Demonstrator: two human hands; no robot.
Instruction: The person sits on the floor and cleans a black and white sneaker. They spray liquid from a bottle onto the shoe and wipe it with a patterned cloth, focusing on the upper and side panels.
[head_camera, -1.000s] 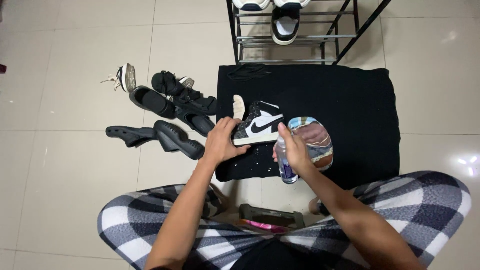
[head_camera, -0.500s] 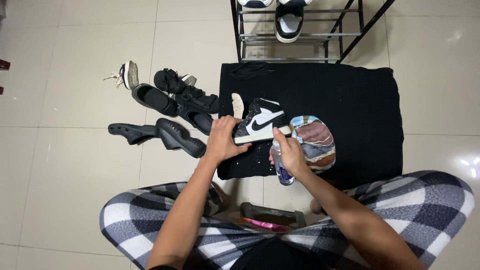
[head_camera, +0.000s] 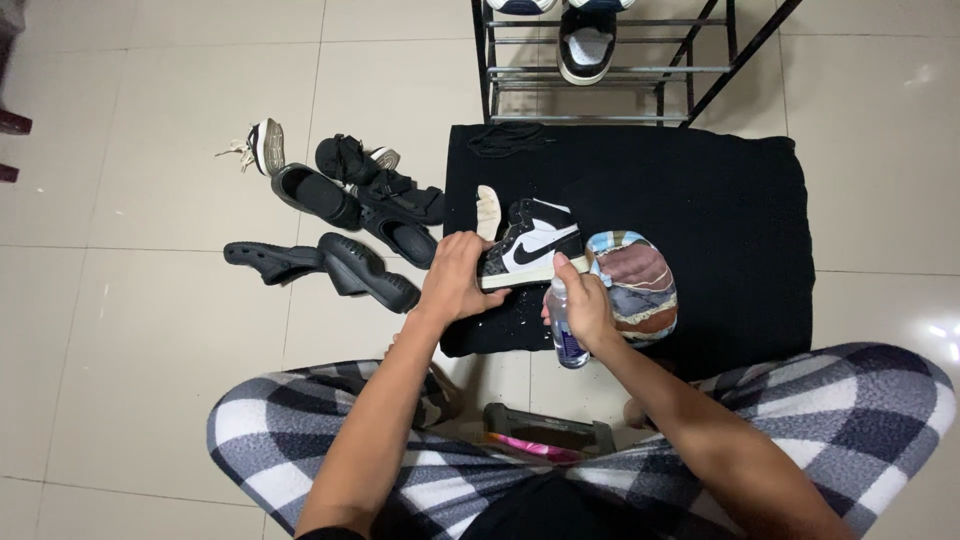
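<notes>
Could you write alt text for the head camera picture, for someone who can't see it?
Seen from above, a seated person's left hand steadies a black-and-white sneaker on a black mat while the right hand holds a small spray bottle beside it. Dark sandals lie left.

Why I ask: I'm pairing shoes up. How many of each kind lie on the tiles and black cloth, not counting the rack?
Black clogs: 4
Black strap sandals: 2
Low sneaker on its side: 1
Black-and-white high-top sneaker: 1
Total: 8
</notes>
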